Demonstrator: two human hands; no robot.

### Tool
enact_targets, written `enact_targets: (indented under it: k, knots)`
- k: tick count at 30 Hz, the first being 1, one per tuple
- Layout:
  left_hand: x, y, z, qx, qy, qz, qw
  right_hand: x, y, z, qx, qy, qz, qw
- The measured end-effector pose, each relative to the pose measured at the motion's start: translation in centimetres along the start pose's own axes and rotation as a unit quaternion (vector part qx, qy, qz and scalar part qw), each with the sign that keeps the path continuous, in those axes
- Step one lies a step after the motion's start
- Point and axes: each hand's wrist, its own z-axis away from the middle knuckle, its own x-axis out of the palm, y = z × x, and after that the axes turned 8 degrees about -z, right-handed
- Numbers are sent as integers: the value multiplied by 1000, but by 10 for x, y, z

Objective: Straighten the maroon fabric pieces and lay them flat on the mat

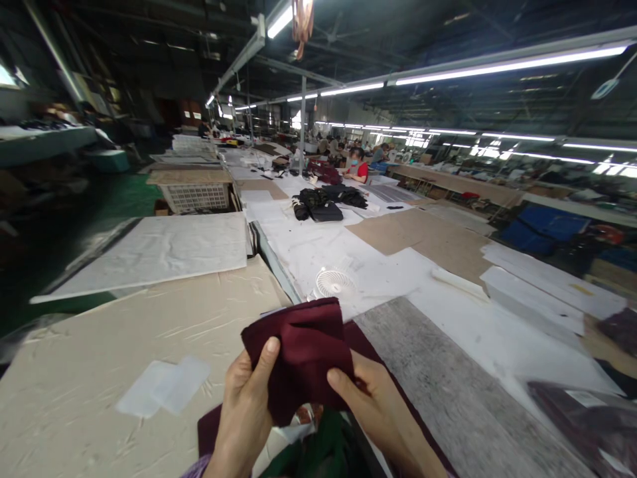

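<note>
A folded piece of maroon fabric (303, 345) is lifted just above the near edge of the long cutting table (438, 372). My left hand (246, 405) grips its left side, thumb pressed on the front. My right hand (371, 405) pinches its lower right corner with the thumb on top. More maroon cloth (365, 342) lies flat on the table beneath and behind the held piece. Green cloth (318, 455) shows below my hands at the frame's bottom.
A small white fan (334, 282) lies beyond the fabric. White paper pieces (164, 385) rest on plastic-covered board at left. Brown card sheets (423, 236), a black garment pile (326, 202), a white basket (196, 196) and stacked white sheets (537, 289) lie around. A person in red (359, 169) sits far off.
</note>
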Motion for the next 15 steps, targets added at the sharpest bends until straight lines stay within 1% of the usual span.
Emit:
enact_targets:
  k: [2,3,4,5,7,9,12,15]
  knots:
    - [-1,2,-3,11,18,20,1000,2,1,2,44,-62,-21,997]
    - [-2,3,-4,13,17,19,1000,3,1,2,44,-72,-22,996]
    - [-3,4,-5,12,12,11,1000,4,1,2,29,-71,-14,997]
    - [-4,4,-5,9,5,0,1000,4,0,1,3,-56,3,998]
    - [-6,3,-4,0,-5,-20,1000,3,1,-2,-58,0,41,998]
    - [-6,0,-1,-10,-19,-15,1000,1,3,-6,-90,43,41,994]
    - [-6,-3,2,-34,-46,10,998,0,7,-9,-86,69,-8,994]
    - [-4,-1,5,-63,-66,26,995,1,6,-9,-36,76,-34,996]
